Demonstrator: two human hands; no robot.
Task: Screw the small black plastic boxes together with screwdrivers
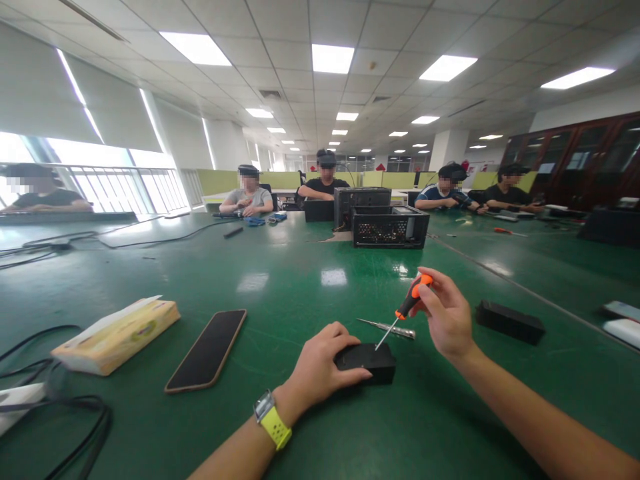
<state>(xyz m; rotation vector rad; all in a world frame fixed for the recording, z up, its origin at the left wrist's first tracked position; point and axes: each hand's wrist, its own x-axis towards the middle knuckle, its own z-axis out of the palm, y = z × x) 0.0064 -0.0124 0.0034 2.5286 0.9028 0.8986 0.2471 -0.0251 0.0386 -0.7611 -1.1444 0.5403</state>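
Observation:
My left hand [325,363] grips a small black rectangular box [381,368] by its left end, thumb along the near side and fingers over the far side. The box rests on the green table. In my right hand [445,313] is a screwdriver [414,297] with an orange and black handle, held by the fingers and thumb. Its thin shaft slants down to the left, and the tip meets the top of the box; whether it sits in a screw is too small to tell. Just behind the box lies a second, slim screwdriver [395,329] with a clear handle.
A similar black block [510,321] lies to the right. On the left are a phone [207,350], a tissue pack [117,335] and black cables [85,407]. Farther back stand black computer cases [390,227]. Several people sit around the table's far side.

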